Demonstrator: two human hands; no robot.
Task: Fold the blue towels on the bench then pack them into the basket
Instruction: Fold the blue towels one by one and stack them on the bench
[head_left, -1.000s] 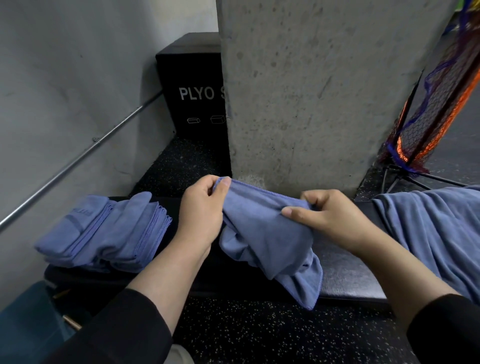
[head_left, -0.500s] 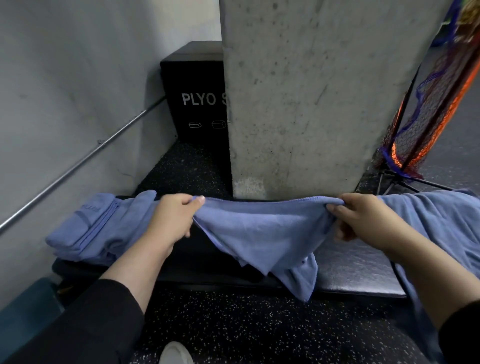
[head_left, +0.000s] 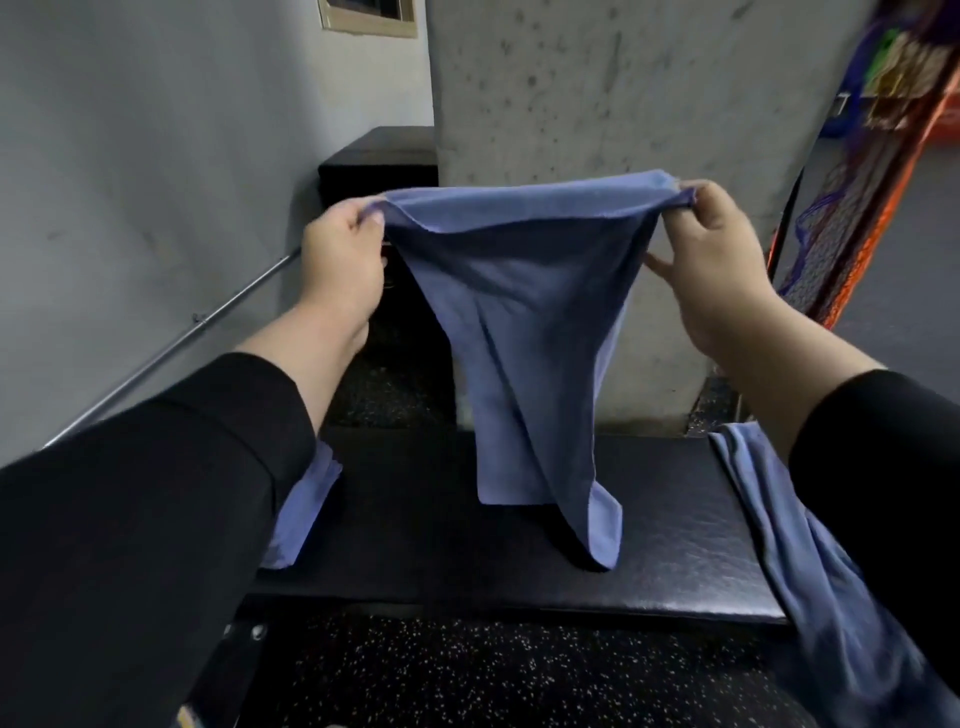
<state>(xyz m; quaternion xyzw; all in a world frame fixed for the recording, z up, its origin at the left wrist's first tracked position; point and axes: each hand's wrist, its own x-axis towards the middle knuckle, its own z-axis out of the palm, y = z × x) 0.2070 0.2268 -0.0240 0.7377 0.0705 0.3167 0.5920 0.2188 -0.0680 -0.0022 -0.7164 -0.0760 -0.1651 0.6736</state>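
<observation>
A blue towel (head_left: 524, 312) hangs over the black tabletop (head_left: 649, 561), its upper corners pinched by the left hand (head_left: 340, 265) and right hand (head_left: 714, 260); more towels (head_left: 800, 545) drape the right end, before a concrete pillar (head_left: 623, 93).

1. The towel (head_left: 524, 291) at centre frame is plain periwinkle blue, darker in its folds.
2. The bench (head_left: 649, 561) below is glossy black with a fine leathery grain.
3. The floor (head_left: 467, 675) along the bottom is black, speckled white.
4. The pillar (head_left: 623, 93) at upper centre is mottled grey.
5. The sleeves (head_left: 156, 509) are black.
</observation>
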